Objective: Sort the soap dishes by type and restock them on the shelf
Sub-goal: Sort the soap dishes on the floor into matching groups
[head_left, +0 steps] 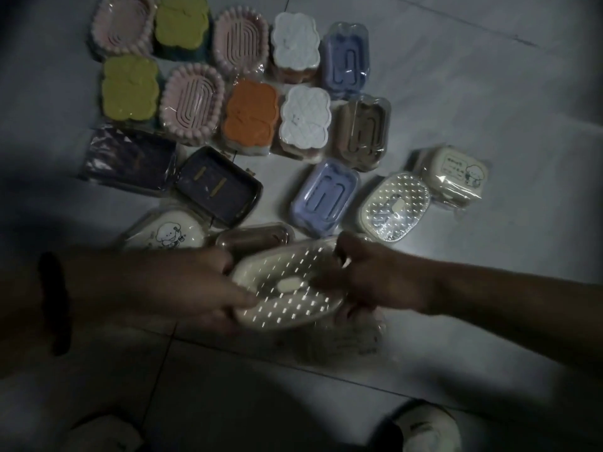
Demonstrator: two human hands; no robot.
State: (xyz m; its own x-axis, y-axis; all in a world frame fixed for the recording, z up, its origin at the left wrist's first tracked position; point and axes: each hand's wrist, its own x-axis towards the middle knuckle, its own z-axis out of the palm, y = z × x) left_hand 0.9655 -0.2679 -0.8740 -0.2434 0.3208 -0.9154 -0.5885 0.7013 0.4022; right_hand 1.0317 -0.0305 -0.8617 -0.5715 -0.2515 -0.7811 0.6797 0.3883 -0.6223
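Dotted cream dish [287, 288]: up off the floor, held between both hands, low in the middle of the view.
Left hand [182, 285]: fingers curled round the left end of this dish.
Right hand [368, 278]: fingers curled round its right end.
Second dotted dish [394, 207]: on the floor in a clear wrap, just past the right hand.
Cartoon dish [166, 234]: cream, on the floor beside the left hand.
Other cartoon dish [456, 177]: wrapped, touching the second dotted dish on its far side.
Blue dish [323, 197]: lies between the dark tray and the second dotted dish.
Dark tray [218, 187]: left of the blue dish.
Far rows: pink, yellow-green, orange, white, blue and brown dishes, side by side.
Floor [489, 93]: grey tiles, dim.
Pale shoe [427, 429]: at the bottom edge.
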